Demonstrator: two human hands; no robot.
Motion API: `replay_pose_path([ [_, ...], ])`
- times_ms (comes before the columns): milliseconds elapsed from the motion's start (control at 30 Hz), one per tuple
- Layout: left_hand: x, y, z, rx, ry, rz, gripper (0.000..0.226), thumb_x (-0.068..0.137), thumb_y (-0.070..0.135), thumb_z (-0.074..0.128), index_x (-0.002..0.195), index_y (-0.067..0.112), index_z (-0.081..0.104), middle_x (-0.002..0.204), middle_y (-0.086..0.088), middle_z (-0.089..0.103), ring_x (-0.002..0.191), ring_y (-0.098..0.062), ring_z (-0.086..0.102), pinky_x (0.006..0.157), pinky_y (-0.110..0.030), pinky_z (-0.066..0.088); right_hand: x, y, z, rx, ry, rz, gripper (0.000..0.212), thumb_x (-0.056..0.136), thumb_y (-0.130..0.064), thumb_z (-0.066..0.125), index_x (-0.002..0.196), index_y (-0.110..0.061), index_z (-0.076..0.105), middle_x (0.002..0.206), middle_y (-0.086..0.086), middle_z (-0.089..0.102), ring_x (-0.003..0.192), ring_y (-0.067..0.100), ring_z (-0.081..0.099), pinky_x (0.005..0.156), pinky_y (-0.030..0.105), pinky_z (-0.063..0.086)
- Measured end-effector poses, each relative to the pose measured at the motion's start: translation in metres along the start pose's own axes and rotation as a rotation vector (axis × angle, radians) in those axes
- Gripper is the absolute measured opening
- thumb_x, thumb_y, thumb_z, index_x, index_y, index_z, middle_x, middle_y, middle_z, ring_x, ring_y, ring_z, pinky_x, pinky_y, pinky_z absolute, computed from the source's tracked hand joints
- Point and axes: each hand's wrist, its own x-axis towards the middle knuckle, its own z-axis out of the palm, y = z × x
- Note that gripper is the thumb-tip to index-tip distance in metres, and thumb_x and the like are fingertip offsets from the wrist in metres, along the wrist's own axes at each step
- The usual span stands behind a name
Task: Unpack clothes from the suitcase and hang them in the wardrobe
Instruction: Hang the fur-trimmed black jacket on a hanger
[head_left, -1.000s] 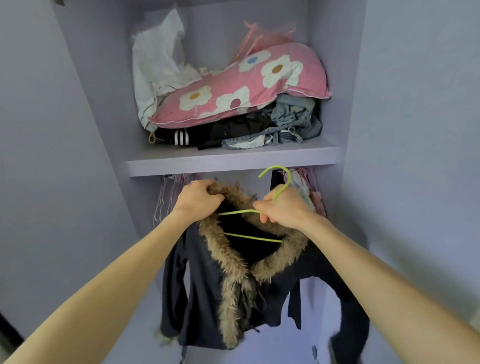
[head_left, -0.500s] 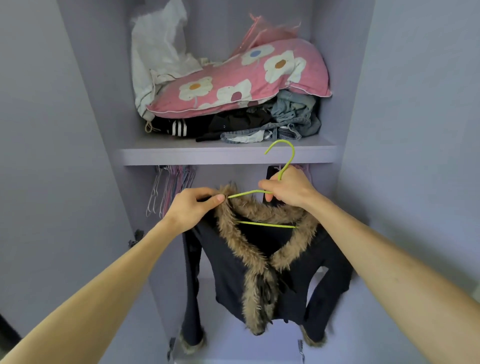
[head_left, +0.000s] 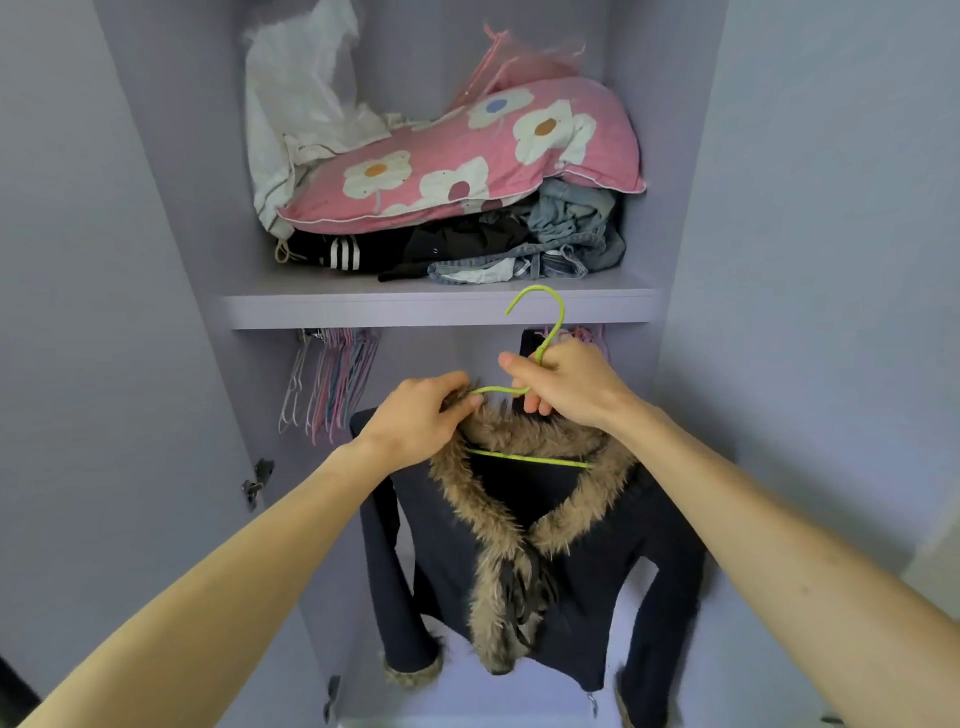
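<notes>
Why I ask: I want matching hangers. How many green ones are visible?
1. The green hanger is inside the fur-collared jacket, neck in the right hand, the left hand pinching the jacket at its shoulder. The bunched hangers under the shelf could hide more.

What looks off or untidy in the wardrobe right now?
The pink flowered pillow lies tilted on a crumpled heap of dark clothes and denim on the upper shelf; the denim nears the shelf's front edge. The jacket on the green hanger looks fine.
</notes>
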Motion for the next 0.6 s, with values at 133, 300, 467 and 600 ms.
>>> replay_pose_path([
  [133,-0.003,-0.011,0.003,0.030,-0.021,0.006,0.015,0.101,0.038,0.052,0.094,0.027,0.057,0.069,0.004,0.060,0.063,-0.017,0.056,0.064,-0.041,0.047,-0.031,0.046,-0.022,-0.158,0.003,0.085,0.051,0.090,-0.074,0.035,0.109,-0.036,0.062,0.104,-0.018,0.066,0.102,0.006,0.058,0.093,0.035,0.046],
  [300,-0.009,-0.028,0.000,0.084,0.020,-0.084,0.017,0.102,0.036,0.051,0.109,0.025,0.061,0.073,0.003,0.064,0.062,-0.016,0.056,0.062,-0.038,0.048,-0.062,0.100,0.001,-0.200,-0.098,0.245,0.053,0.099,-0.062,0.029,0.104,-0.021,0.062,0.097,0.000,0.067,0.095,0.022,0.061,0.083,0.035,0.048],
  [467,-0.007,-0.012,0.010,0.069,-0.039,-0.095,0.015,0.097,0.048,0.050,0.103,0.037,0.058,0.095,0.012,0.056,0.097,-0.017,0.056,0.090,-0.041,0.046,-0.074,0.101,0.024,-0.144,0.179,0.144,0.041,0.105,-0.040,0.033,0.072,-0.018,0.042,0.064,-0.002,0.051,0.063,0.019,0.053,0.059,0.033,0.038],
  [600,0.004,0.015,0.021,-0.035,-0.098,-0.194,0.038,0.101,0.050,0.045,0.093,0.014,0.057,0.085,-0.001,0.064,0.077,-0.020,0.059,0.071,-0.032,0.045,-0.072,0.106,0.037,-0.185,0.254,0.051,0.037,0.105,-0.036,0.033,0.068,-0.032,0.034,0.064,-0.009,0.047,0.060,0.007,0.047,0.061,0.034,0.036],
])
